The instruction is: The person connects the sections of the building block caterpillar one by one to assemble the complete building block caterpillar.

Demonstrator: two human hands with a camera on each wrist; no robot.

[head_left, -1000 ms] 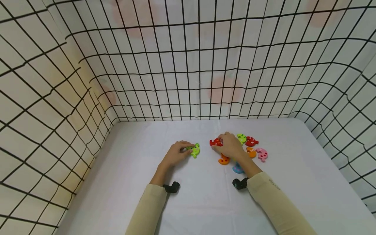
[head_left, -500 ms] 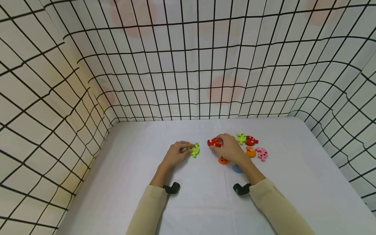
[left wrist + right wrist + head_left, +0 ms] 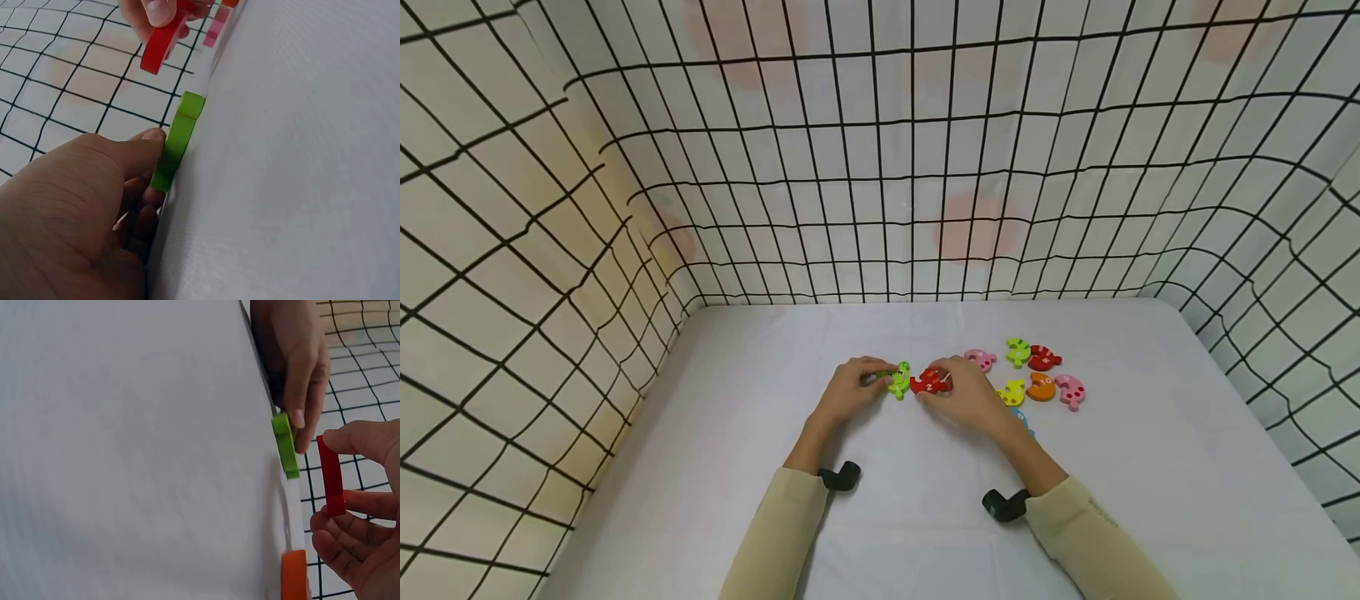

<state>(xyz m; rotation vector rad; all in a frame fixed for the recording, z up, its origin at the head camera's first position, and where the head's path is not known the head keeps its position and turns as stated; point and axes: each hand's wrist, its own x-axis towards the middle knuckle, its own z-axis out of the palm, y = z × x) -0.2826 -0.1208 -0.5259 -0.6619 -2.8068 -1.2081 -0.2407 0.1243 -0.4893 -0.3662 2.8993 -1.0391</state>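
My left hand (image 3: 848, 392) pinches a flat lime-green puzzle piece (image 3: 899, 381) with a smiling face; it stands at the cloth in the left wrist view, thumb on its near edge. To the right, my right hand (image 3: 968, 398) holds a red puzzle piece (image 3: 929, 382) marked with a 2 between thumb and fingers. In the right wrist view this red piece (image 3: 332, 478) is raised off the cloth, with a small gap to the green piece (image 3: 286, 447). An orange piece (image 3: 294, 575) lies below them there; my right hand hides it in the head view.
Several more puzzle pieces lie right of my right hand: pink (image 3: 980, 359), green (image 3: 1018, 352), red (image 3: 1044, 358), yellow (image 3: 1012, 392), orange with a 10 (image 3: 1041, 386), another pink (image 3: 1071, 391) and blue (image 3: 1019, 420), partly hidden. A black wire grid (image 3: 913, 179) surrounds the white-covered table (image 3: 917, 533).
My right hand has lifted the red piece and carried it left, close to the green piece, uncovering a pink and a yellow piece. My left hand has stayed in place.
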